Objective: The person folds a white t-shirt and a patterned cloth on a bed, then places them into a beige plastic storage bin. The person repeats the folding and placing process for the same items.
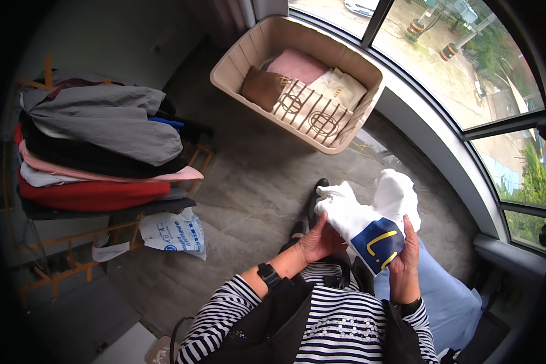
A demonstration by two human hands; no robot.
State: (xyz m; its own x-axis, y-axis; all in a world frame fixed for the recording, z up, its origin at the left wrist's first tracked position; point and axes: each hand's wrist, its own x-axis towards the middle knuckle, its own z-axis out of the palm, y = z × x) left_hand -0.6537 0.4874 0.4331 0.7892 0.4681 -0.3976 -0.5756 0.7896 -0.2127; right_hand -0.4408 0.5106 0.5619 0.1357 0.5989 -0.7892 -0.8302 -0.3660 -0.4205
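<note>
A white garment (352,209) with a dark blue printed patch and yellow lettering is bunched up in front of my body, held off the floor. My left hand (323,240) is closed on its left edge, with the thumb on top. On the other side my right hand (406,255) grips the cloth beside the blue patch, its fingers partly behind the fabric. Below and right of that hand, a light blue cloth (440,297) hangs or lies spread out. How the white garment is folded underneath cannot be seen.
Ahead by the window stands a beige plastic tub (224,77) holding folded clothes in pink, brown and cream. A rack at left bears a pile of garments (103,121) in grey, black, pink and red. Beneath it hangs a white plastic bag (175,232). Windows curve along the right.
</note>
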